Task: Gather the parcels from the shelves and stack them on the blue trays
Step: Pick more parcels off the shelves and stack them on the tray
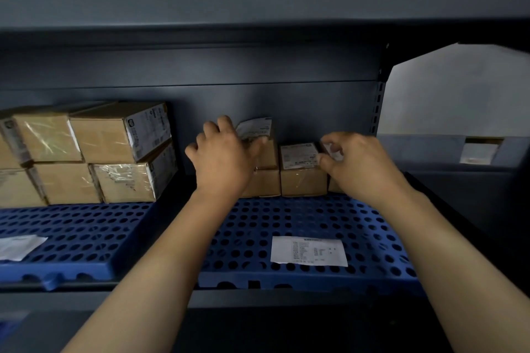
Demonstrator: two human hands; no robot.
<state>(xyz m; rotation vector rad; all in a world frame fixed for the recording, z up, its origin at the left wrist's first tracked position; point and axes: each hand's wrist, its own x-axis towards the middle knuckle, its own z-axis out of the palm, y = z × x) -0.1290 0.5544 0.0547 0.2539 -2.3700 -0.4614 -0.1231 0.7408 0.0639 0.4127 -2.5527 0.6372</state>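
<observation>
- A person's two bare forearms reach up from the bottom of the frame into a dark grey metal shelf unit [286, 100], toward a row of small cardboard parcels at centre.
- The left hand [226, 157], just left of centre, lies over the upper parcel [265, 140] of a two-high stack, fingers spread and curled onto its top edge and white label; whether it grips or merely rests there cannot be told.
- Under it sits a lower parcel [263, 182], partly hidden by the wrist.
- The right hand [358, 163], right of centre, has thumb and fingertips pinched together at the top corner of the rightmost parcel [334, 180] (mostly hidden behind the hand).
- Between the two hands stands a single labelled parcel [302, 170], its neighbours close on either side.
- All these boxes stand along the back edge of a perforated blue tray [358, 226] in the lower middle, where a loose white slip [309, 251] lies flat near the front.
- At middle left, larger taped parcels [100, 152] are stacked two high on a second blue tray [86, 238], which carries another paper [17, 246] at the frame's left edge.
</observation>
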